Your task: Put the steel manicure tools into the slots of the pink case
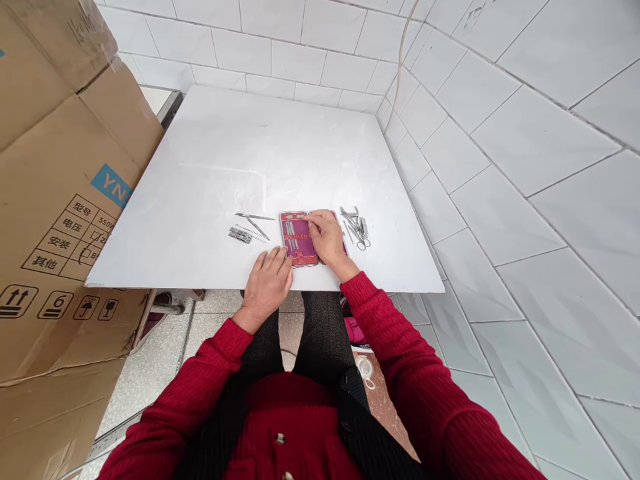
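A manicure case (301, 248) with a purple lining and red edging lies unfolded near the table's front edge. Slim metal tools (292, 235) stand side by side under its strap on the left half. My right hand (326, 239) is over the case, thumb and forefinger pinched near its top; whatever they hold is too small to make out. Much of the right half is hidden beneath that hand. My left hand (269, 277) rests with fingers stretched out, fingertips at the case's lower left edge. Tweezers (256, 223) and a nail clipper (240, 235) lie left of the case.
Right of the case is a small pile of metal scissors and clippers (356, 227). The white table (225, 147) meets tiled walls (465, 133) behind and on the right. A tall cardboard box (65, 200) stands along the left side.
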